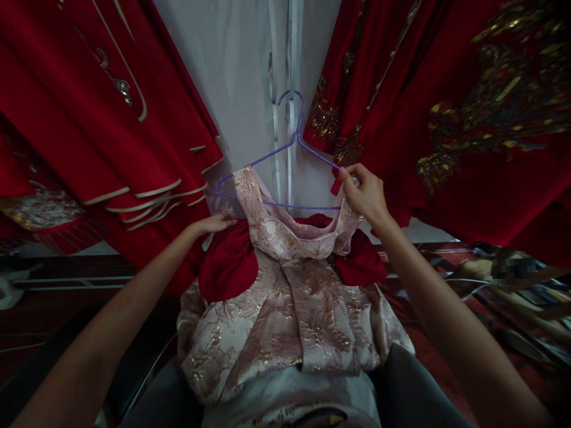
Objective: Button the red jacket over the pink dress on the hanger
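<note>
A pink and gold brocade dress [307,312] with red puffed sleeves spreads over my lap, its neckline facing away from me. The purple hanger [298,134] sits inside its shoulder straps, hook pointing up toward the white wall. My right hand [363,190] pinches the right strap where it meets the hanger arm. On the other side, my left hand [218,222] rests at the top of the left red sleeve [229,261], fingers extended and fairly close together. The left strap [244,184] lies over the hanger, away from my fingers.
Red garments with pale trim [111,119] hang at the left. More red garments with gold sequins [491,119] hang at the right. A white wall [232,65] with narrow vertical strips stands ahead. Cluttered items [526,303] lie on the floor at the right.
</note>
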### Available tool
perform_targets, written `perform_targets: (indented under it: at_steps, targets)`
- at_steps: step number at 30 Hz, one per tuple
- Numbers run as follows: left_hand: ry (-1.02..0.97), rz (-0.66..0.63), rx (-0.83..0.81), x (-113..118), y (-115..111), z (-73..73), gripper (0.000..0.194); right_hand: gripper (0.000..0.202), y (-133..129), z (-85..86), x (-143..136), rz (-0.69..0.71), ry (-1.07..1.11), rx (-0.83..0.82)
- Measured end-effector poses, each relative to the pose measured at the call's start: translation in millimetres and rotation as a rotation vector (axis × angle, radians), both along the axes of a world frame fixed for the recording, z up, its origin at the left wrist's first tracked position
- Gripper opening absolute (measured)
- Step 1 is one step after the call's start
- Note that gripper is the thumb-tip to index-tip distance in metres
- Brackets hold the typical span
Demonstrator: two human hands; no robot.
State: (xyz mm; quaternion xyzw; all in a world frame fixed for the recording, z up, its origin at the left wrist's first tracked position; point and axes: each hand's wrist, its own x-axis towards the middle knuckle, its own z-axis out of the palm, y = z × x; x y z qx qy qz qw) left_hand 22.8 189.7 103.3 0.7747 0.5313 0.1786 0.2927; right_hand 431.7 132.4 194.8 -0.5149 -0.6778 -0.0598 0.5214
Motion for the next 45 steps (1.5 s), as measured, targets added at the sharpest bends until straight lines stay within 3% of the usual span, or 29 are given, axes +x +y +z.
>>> perform_targets:
  at_steps: [7,12,16,19,21,23,25,28,31,35,37,40,42,45]
  targets:
    - [0.069,-0.019,-0.051,1,8,-3.4,0.032,0.043,0,1.0,0,0.009,0.007,-0.004]
    - [-0.244,0.163,0.119,-2,10,7.5,0.036,0.043,-3,5.7,3,0.03,-0.03,-0.029]
    - [-0.473,0.27,0.221,-8,20,47.7,0.028,0.039,-8,13.1,7,0.037,-0.052,-0.04]
    - [-0.649,0.389,0.251,3,26,96.3,0.018,0.035,-16,19.0,7,0.021,-0.068,-0.028]
    - [-0.702,0.431,0.383,21,20,130.1,0.013,0.034,-23,22.6,7,0.015,-0.077,-0.025]
    - [-0.687,0.369,0.512,45,4,156.9,0.012,0.034,-28,26.1,7,0.031,-0.083,-0.038]
    - [-0.664,0.267,0.591,73,-21,170.9,0.016,0.034,-31,29.8,9,0.066,-0.085,-0.066]
    - [-0.654,0.184,0.597,110,-63,167.2,0.018,0.036,-32,35.0,14,0.108,-0.078,-0.101]
    - [-0.584,0.158,0.552,120,-88,149.3,0.02,0.037,-31,37.4,17,0.111,-0.073,-0.103]
    - [-0.387,0.268,0.614,79,-89,137.1,0.021,0.037,-33,36.4,14,0.081,-0.086,-0.101]
    - [-0.234,0.35,0.647,48,-86,139.3,0.024,0.038,-36,36.4,11,0.057,-0.092,-0.097]
    - [-0.114,0.401,0.536,15,-88,148.9,0.026,0.039,-41,39.0,5,0.052,-0.099,-0.104]
    - [-0.144,0.383,0.455,15,-93,157.3,0.028,0.04,-44,42.0,2,0.087,-0.104,-0.129]
    - [-0.276,0.292,0.438,46,-103,169.1,0.031,0.039,-47,45.6,1,0.157,-0.104,-0.162]
